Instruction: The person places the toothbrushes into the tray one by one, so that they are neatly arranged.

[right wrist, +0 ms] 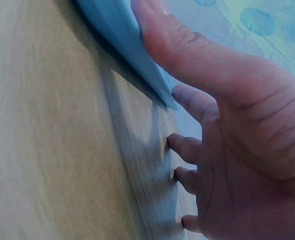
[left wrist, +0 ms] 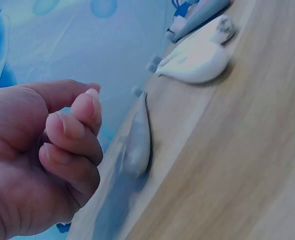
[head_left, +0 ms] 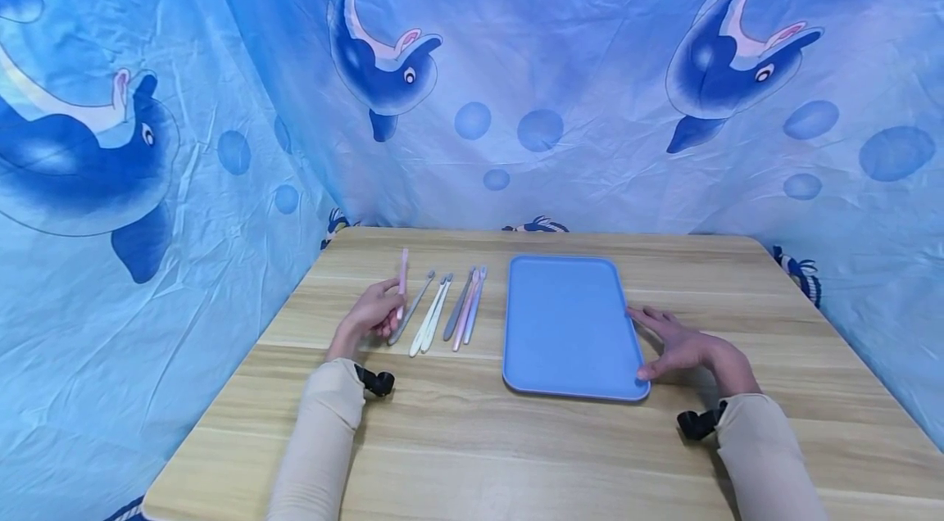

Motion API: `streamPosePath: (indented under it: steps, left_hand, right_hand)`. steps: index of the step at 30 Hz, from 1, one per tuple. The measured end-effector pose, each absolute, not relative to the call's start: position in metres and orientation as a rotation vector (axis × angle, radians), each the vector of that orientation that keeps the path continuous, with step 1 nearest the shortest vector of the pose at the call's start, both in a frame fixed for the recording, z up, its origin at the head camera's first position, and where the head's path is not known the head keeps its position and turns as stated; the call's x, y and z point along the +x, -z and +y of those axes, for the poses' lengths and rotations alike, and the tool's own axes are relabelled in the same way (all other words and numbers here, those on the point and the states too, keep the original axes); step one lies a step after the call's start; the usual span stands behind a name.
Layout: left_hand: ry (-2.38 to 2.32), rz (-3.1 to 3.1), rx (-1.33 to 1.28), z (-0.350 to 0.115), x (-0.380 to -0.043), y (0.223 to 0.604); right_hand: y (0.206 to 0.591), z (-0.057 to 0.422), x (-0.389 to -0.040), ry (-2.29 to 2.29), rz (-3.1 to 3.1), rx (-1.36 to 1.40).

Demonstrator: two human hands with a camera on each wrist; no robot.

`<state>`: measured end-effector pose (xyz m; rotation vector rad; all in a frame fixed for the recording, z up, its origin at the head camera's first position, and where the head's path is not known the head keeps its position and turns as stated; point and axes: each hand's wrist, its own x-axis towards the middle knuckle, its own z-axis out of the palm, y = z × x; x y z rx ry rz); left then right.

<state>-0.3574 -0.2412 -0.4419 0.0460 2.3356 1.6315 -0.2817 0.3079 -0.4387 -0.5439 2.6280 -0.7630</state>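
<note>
Head view: the left hand (head_left: 374, 310) is pinching a pink toothbrush (head_left: 402, 279) between thumb and fingers, and the brush is pointing toward the far edge of the wooden table (head_left: 516, 455). From the left wrist, the fingers are showing curled, mostly hiding that brush. Just beside this hand a grey toothbrush (head_left: 410, 308) is lying on the table, and to its right two white toothbrushes (head_left: 437, 316) are lying close together. Farther right, a second grey toothbrush (head_left: 459, 308), another pink one (head_left: 465, 316) and a lavender one (head_left: 475, 308) are forming a tight group near the blue tray (head_left: 568, 324). Fingers spread and extended, the right hand (head_left: 686, 347) is touching the tray's right side, its thumb resting at the near corner. Behind the table a blue dolphin-print curtain (head_left: 590, 54) is hanging.
</note>
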Motion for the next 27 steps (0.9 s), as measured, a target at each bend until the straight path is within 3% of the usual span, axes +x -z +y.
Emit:
streamPosePath:
  steps: [27]
  left_hand:
    - [-1.758, 2.267, 0.263, -0.178, -0.352, 0.435]
  right_hand:
    - [0.44, 0.309, -0.283, 0.75, 2.611, -0.514]
